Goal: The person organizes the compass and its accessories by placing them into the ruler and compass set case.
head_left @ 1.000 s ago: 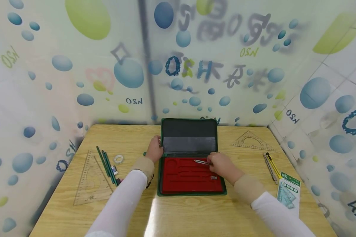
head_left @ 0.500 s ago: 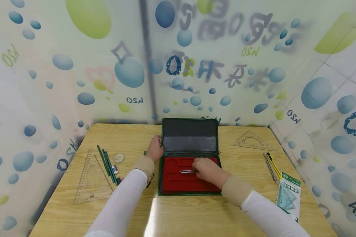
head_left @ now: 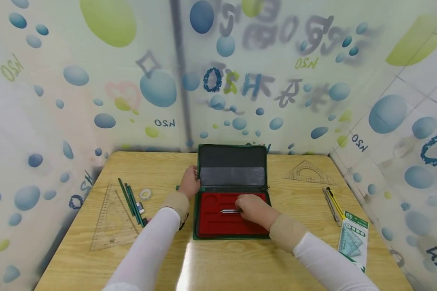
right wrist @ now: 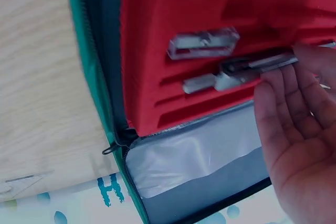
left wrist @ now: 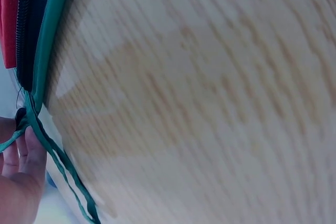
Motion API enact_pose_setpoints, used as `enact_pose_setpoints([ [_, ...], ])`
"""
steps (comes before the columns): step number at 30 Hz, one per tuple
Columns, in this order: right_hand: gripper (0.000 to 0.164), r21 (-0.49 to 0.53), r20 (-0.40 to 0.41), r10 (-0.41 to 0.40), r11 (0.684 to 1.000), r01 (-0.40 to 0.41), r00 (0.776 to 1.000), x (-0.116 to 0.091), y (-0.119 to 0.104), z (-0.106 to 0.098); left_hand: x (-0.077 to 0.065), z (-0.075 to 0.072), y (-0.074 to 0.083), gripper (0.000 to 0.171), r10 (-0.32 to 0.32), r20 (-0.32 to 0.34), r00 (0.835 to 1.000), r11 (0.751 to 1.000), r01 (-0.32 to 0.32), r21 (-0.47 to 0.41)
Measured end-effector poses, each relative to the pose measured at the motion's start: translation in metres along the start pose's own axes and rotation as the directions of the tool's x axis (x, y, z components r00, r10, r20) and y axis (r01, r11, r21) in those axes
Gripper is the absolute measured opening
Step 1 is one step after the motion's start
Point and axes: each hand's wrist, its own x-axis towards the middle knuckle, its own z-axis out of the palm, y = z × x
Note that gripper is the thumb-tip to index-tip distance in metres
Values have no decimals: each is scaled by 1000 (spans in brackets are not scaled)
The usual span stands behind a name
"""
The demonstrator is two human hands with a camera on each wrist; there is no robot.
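A green zip case (head_left: 195,226) lies open on the table, its black lid (head_left: 232,155) raised at the back and a red moulded tray (head_left: 218,227) in its base. My right hand (head_left: 255,209) pinches a silver drawing compass (head_left: 230,211) over the middle of the tray. Seen from the right wrist, the compass (right wrist: 231,75) lies along a slot, with thumb and fingers on its legs. Beside it in the tray sits a metal sharpener (right wrist: 205,43). My left hand (head_left: 190,182) grips the case's left edge by the hinge, fingers (left wrist: 34,153) at the green piping.
Left on the table are a clear set square (head_left: 111,226), green pencils (head_left: 131,202), an eraser (head_left: 140,208) and a white ring (head_left: 145,195). To the right lie another set square (head_left: 309,173), a yellow cutter (head_left: 335,202), a silver tool (head_left: 330,205) and a printed packet (head_left: 354,238).
My right hand has carried the compass left and nearer to me, down to the tray's middle, and has hardly moved in the last half second. The left hand stays at the case edge.
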Motion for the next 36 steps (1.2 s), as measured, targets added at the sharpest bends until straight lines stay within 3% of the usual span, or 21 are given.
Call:
enact_pose_setpoints([
  [8, 8, 22, 24, 51, 998, -51, 998, 1, 3, 0, 0, 0, -2, 42, 15, -6, 1000, 999, -15, -31],
  [13, 8, 22, -16, 79, 997, -79, 997, -1, 3, 5, -1, -1, 0, 42, 4, 4, 1000, 999, -4, -34],
  [20, 10, 102, -54, 154, 984, -148, 987, -9, -2, 11, -1, -1, 2, 42, -18, 15, 1000, 999, 18, -36],
  [27, 13, 65, -155, 115, 992, -106, 981, -12, -1, 17, -1, -1, 0, 42, -10, 11, 1000, 1000, 10, -18],
  [32, 14, 73, -168, 118, 992, -107, 979, -13, 1, 19, -1, -1, 1, 42, -8, 13, 1000, 1000, 8, -13],
  [36, 15, 17, -181, 72, 997, -70, 981, -13, 1, 20, -1, -1, 2, 42, 6, 2, 1000, 1000, -6, -4],
])
